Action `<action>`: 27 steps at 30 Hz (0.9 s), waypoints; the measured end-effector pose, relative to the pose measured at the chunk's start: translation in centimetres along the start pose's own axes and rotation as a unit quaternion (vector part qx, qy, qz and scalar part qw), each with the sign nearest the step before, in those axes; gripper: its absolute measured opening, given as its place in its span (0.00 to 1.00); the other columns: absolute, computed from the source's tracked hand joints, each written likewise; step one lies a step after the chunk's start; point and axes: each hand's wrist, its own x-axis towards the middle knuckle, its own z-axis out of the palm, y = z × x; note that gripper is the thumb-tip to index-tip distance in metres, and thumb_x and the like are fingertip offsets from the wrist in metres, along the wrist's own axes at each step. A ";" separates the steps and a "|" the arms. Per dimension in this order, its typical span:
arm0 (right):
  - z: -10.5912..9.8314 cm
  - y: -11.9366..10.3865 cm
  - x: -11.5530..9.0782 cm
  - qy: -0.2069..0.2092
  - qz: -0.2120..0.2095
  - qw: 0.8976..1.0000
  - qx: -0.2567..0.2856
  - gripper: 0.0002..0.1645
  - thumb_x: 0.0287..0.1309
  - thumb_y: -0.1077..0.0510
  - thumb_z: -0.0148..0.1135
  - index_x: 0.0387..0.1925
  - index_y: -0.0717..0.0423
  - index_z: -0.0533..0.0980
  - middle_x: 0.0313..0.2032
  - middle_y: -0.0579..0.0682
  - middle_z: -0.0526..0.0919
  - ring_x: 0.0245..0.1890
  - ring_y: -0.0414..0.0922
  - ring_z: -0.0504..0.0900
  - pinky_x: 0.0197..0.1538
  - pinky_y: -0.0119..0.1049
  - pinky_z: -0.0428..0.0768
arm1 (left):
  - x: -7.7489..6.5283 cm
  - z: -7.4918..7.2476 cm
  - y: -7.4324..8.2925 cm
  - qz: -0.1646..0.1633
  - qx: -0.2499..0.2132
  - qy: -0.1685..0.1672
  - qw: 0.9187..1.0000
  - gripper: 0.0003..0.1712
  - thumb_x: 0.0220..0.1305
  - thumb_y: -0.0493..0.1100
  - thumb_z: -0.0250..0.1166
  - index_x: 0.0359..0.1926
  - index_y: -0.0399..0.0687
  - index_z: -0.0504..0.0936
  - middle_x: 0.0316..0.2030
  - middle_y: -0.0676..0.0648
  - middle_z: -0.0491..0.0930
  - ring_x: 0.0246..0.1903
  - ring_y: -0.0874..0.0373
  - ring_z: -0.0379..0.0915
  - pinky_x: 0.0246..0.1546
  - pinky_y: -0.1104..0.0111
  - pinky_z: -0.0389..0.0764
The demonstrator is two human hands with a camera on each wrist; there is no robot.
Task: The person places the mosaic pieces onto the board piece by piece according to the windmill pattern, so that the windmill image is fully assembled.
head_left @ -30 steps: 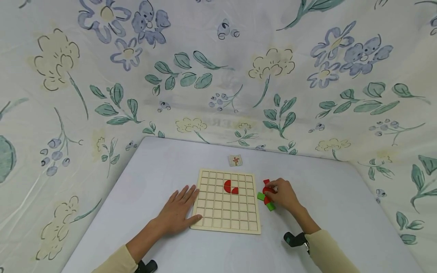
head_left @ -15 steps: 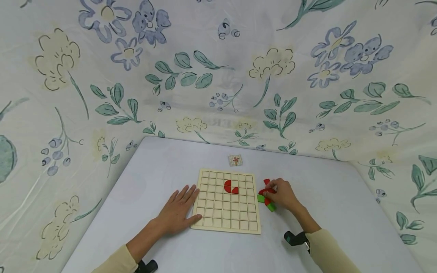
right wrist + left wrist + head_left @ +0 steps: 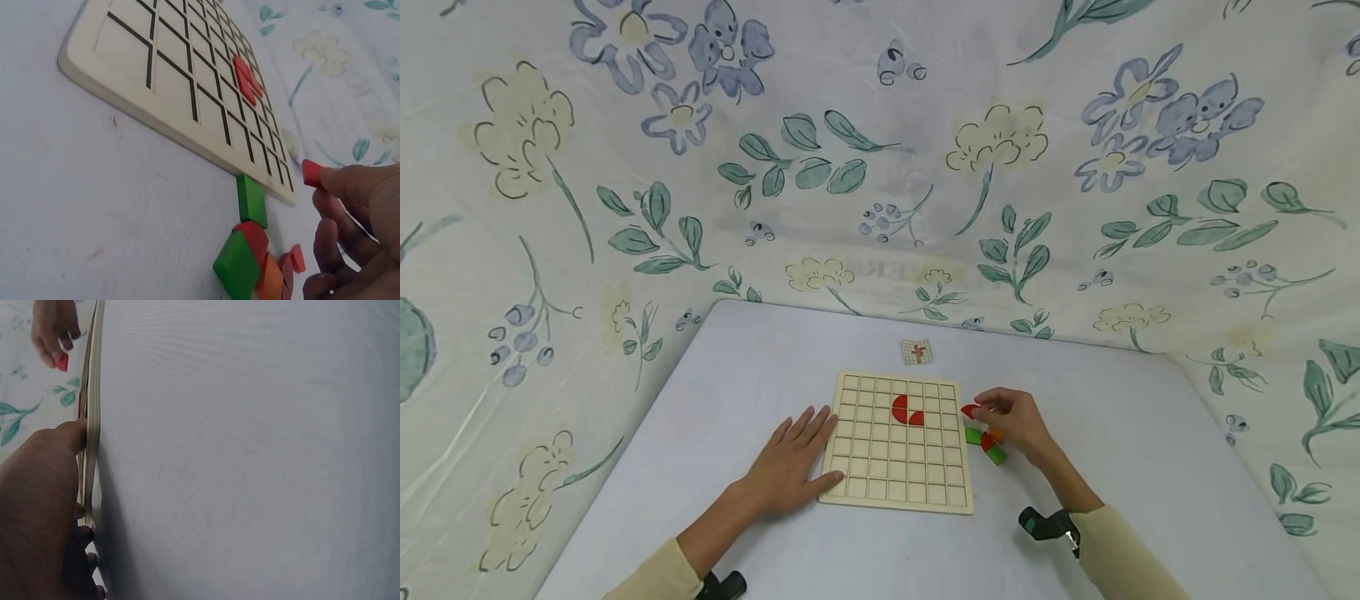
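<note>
My left hand (image 3: 790,467) lies with fingers spread at the left edge of the pale wooden grid board (image 3: 895,475), fingertips and thumb over its border. In the left wrist view, the thumb (image 3: 72,434) is against the board's edge. Between thumb and fingertips, my right hand (image 3: 1018,423) pinches a small red curved block (image 3: 311,173), raised just off the board's right side. Two red blocks, a half-round one (image 3: 899,409) and a quarter-round one (image 3: 917,419), sit in the grid's upper middle.
Right of the board lies a loose cluster: a green block (image 3: 252,199), a green diamond-shaped block (image 3: 237,265), an orange block (image 3: 270,278) and several red ones. A small patterned card (image 3: 917,352) lies behind the board. A floral cloth (image 3: 880,167) hangs behind the white table (image 3: 760,350).
My right hand has lifted a red block from the cluster and shifted it slightly left, toward the board. An orange block now shows beneath. The left hand has stayed still.
</note>
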 end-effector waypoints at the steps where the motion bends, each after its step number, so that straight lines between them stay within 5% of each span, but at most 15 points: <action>1: 0.2 -0.1 0.1 -0.006 -0.004 1.000 0.003 0.12 0.61 0.62 0.67 0.46 0.61 0.82 0.38 0.52 0.81 0.36 0.49 0.77 0.34 0.31 0.80 | 0.0 0.0 0.0 0.000 0.000 0.001 1.000 0.49 0.68 0.69 0.51 0.77 0.41 0.52 0.76 0.42 0.49 0.74 0.44 0.40 0.70 0.47 0.47; 7: 1.0 -0.6 0.3 -0.015 -0.010 1.000 -0.009 0.14 0.64 0.64 0.61 0.50 0.59 0.82 0.39 0.51 0.81 0.37 0.49 0.74 0.34 0.33 0.78 | 0.0 0.0 0.0 -0.004 0.000 -0.003 1.000 0.50 0.68 0.69 0.50 0.77 0.41 0.51 0.76 0.42 0.48 0.74 0.44 0.40 0.70 0.47 0.47; 19: 2.4 -1.3 0.4 -0.013 -0.030 0.999 -0.010 0.06 0.59 0.60 0.70 0.37 0.58 0.83 0.35 0.48 0.84 0.32 0.46 0.77 0.32 0.32 0.77 | 0.1 0.1 -0.1 -0.010 0.004 -0.003 1.000 0.50 0.68 0.70 0.50 0.77 0.42 0.52 0.76 0.43 0.49 0.74 0.44 0.40 0.70 0.47 0.47; 27: 3.4 -1.2 0.6 -0.032 -0.083 0.996 -0.032 0.14 0.62 0.66 0.64 0.49 0.58 0.83 0.34 0.49 0.80 0.25 0.45 0.75 0.25 0.32 0.74 | 0.1 0.1 -0.1 -0.003 -0.002 0.001 1.000 0.50 0.68 0.70 0.50 0.77 0.41 0.52 0.76 0.42 0.49 0.74 0.44 0.40 0.70 0.47 0.47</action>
